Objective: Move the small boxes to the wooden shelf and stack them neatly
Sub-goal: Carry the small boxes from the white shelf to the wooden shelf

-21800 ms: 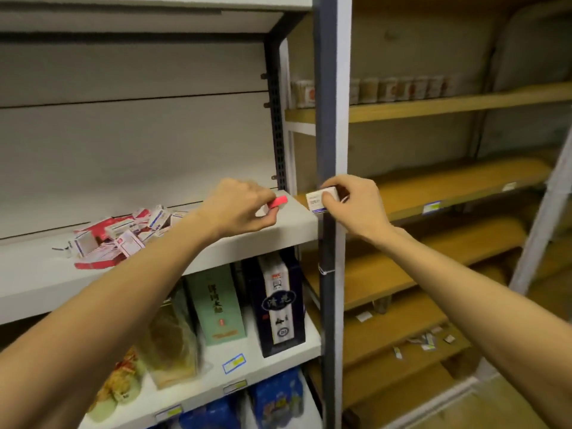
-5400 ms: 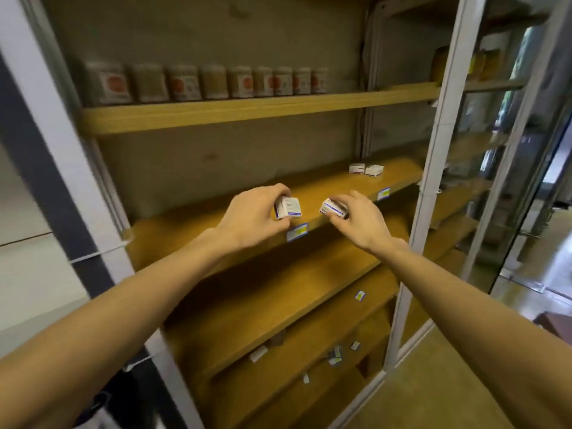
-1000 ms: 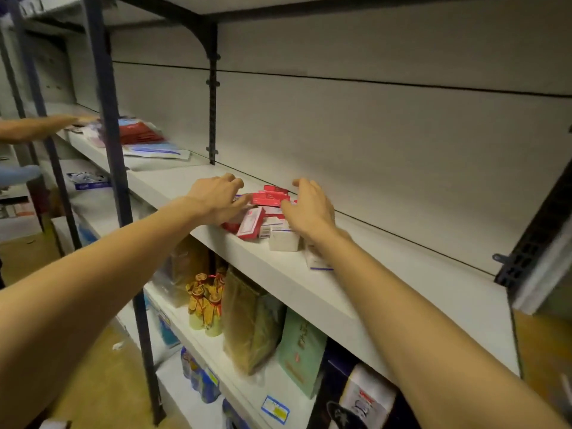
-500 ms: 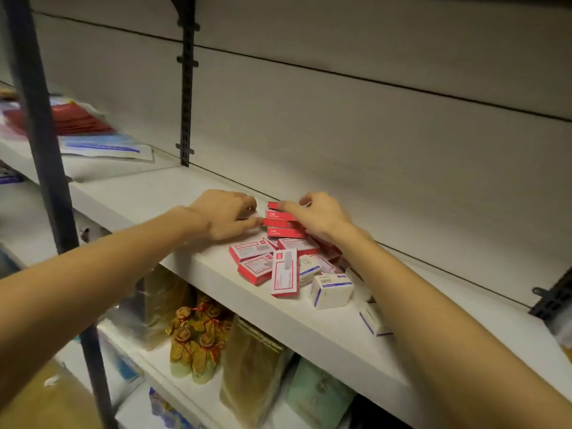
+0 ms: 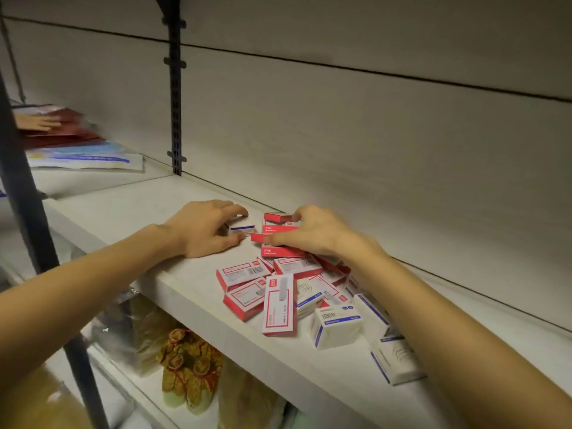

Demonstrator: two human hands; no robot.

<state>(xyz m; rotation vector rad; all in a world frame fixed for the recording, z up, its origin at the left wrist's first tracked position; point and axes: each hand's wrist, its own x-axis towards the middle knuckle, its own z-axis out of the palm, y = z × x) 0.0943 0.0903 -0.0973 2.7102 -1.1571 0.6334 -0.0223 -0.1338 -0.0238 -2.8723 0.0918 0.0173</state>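
Right now my left hand pinches a white box and my right hand grips a red box. Pulling that one could drag the loose pile off the shelf edge, I think.

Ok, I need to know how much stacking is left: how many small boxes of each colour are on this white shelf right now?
Red-and-white boxes: at least 9
White-and-blue boxes: 5
Total: at least 14; the pile overlaps and the right arm may hide more.
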